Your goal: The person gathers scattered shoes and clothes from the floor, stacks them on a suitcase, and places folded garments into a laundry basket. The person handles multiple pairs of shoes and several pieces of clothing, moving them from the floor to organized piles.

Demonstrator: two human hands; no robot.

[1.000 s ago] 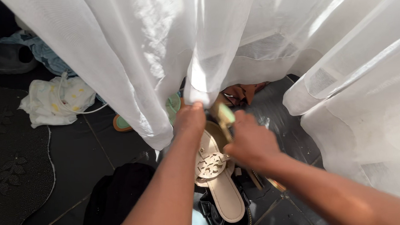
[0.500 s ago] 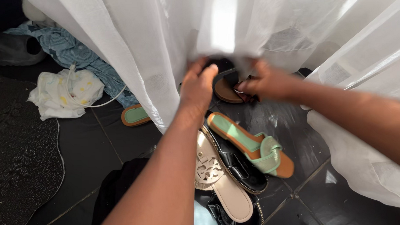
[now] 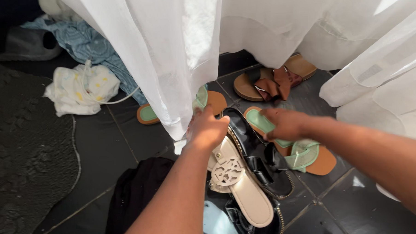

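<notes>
Landmark = the white curtain (image 3: 178,53) hanging across the top of the view. Far left of it, a dark textured mat (image 3: 25,151) on the dark tile floor (image 3: 98,148); above that a grey shoe (image 3: 25,42), partly cut off. Nearer the curtain's left edge: crumpled white cloth w/ yellow spots (image 3: 82,87) and a blue patterned cloth (image 3: 92,45) running under the hem. A 2nd green sandal (image 3: 148,114) pokes out from under the hem. Below the curtain, black fabric (image 3: 134,193) on the floor. Left hand (image 3: 207,128) sits at the curtain's lower corner, fingers curled; whether it pinches the hem, can't tell. Just below the hand: cream sandal (image 3: 240,189) lying on a black sandal (image 3: 260,156). Right of that, right hand (image 3: 285,123), fingers bent, rests on a green sandal w/ tan sole (image 3: 306,155); grip not clear. Under the curtain's middle fold, brown sandals (image 3: 273,80), touching each other.
</notes>
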